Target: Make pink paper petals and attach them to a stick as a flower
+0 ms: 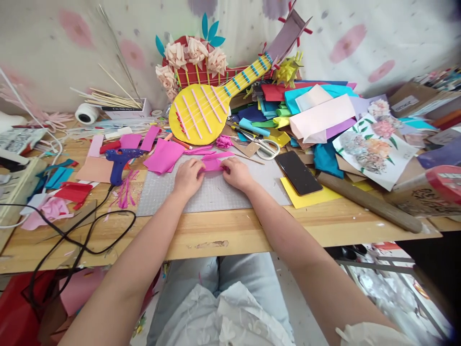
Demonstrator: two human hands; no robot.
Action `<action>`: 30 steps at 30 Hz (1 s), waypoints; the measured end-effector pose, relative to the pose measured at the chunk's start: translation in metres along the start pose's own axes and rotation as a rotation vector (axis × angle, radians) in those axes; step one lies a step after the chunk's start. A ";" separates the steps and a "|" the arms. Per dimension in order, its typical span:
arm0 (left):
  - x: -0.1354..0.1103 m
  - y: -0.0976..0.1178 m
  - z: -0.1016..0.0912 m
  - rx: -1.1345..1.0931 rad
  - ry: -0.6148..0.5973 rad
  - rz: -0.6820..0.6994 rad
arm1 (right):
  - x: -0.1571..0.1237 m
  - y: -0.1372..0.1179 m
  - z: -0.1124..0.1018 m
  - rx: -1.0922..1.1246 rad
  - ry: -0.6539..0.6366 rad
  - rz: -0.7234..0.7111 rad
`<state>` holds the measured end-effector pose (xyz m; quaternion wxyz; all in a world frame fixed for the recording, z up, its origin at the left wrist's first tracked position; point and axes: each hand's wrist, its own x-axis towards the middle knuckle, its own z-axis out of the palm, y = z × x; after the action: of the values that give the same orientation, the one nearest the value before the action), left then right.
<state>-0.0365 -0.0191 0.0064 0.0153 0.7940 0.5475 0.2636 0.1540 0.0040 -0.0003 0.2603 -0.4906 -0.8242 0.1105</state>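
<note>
Evidently, over the grey cutting mat (223, 198), left hand (189, 177) and right hand (237, 173) pinch opposite ends of a pink strip (213, 165), apparently to hold it flat.

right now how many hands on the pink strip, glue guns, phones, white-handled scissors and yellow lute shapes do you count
Hands on the pink strip: 2 (left hand, right hand)
Glue gun: 1
Phone: 1
White-handled scissors: 1
Yellow lute shape: 1
Total: 6
</note>
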 end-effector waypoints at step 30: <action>0.005 0.006 0.009 -0.176 0.005 -0.409 | 0.006 -0.012 0.013 0.227 0.035 0.346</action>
<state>-0.0258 -0.0149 0.0030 0.1363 0.6615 0.6720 0.3038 0.1354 0.0039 -0.0041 0.3053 -0.5941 -0.7053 0.2374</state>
